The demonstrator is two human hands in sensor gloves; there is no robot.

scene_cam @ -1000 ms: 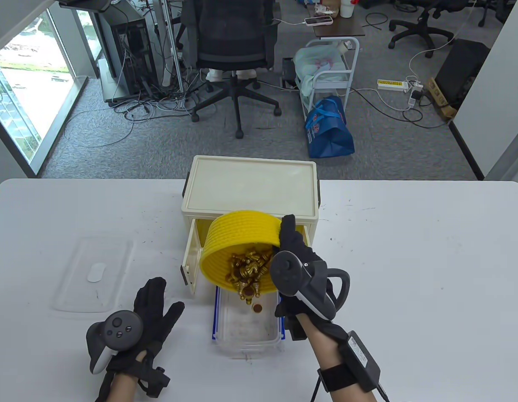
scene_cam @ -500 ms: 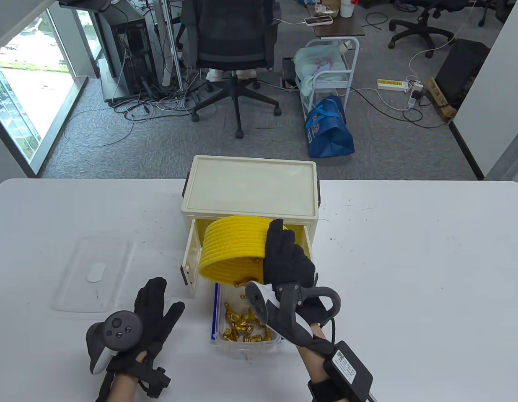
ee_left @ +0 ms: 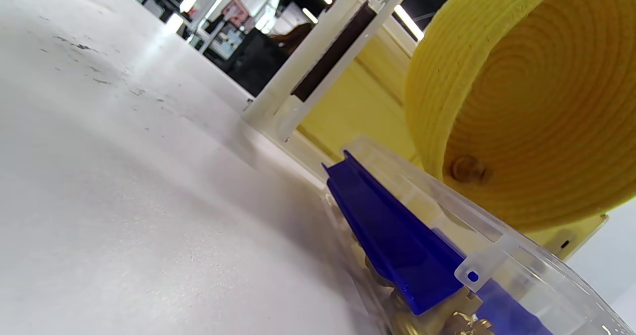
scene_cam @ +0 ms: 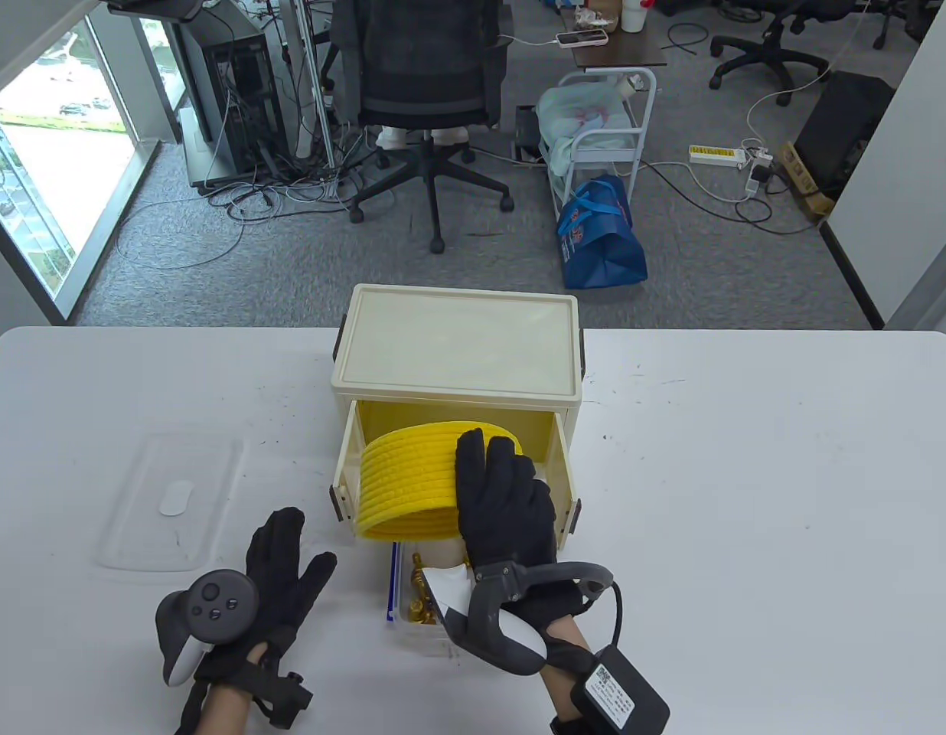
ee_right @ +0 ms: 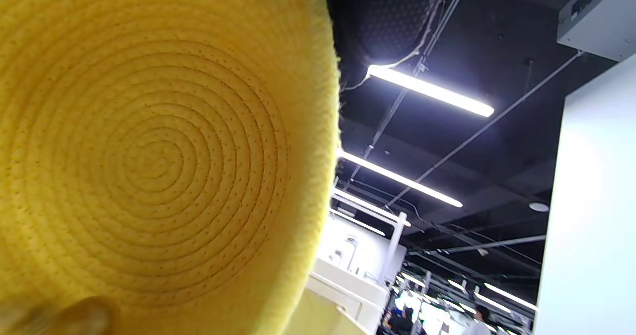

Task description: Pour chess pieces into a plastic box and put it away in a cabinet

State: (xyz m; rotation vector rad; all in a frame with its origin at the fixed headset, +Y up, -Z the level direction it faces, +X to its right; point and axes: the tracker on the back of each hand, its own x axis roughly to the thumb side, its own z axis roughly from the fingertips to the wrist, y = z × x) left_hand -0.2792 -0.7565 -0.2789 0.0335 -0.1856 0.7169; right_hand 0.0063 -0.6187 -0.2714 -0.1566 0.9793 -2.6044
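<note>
My right hand [scene_cam: 503, 509] grips the rim of a yellow woven basket [scene_cam: 412, 478] and holds it tipped mouth-down over a clear plastic box [scene_cam: 412, 639] with blue latches. Golden chess pieces [scene_cam: 419, 593] lie in the box, mostly hidden by my hand and its tracker. In the left wrist view one piece [ee_left: 464, 168] still sits inside the basket [ee_left: 536, 106], above the box [ee_left: 497, 255]. The right wrist view looks into the basket [ee_right: 159, 161]. My left hand [scene_cam: 278, 570] rests flat on the table, fingers spread, left of the box. The cream cabinet [scene_cam: 458, 348] stands behind with its door [scene_cam: 349, 478] open.
The box's clear lid [scene_cam: 174, 501] lies on the white table [scene_cam: 748, 498] at the left. An office chair [scene_cam: 423, 84], a white cart [scene_cam: 603, 130] and a blue bag [scene_cam: 601, 237] stand on the floor beyond the table's far edge.
My right hand has tipped the basket further, from half-tilted to mouth-down, and lowered it. The chess pieces have fallen from the basket into the box. The left hand has not moved.
</note>
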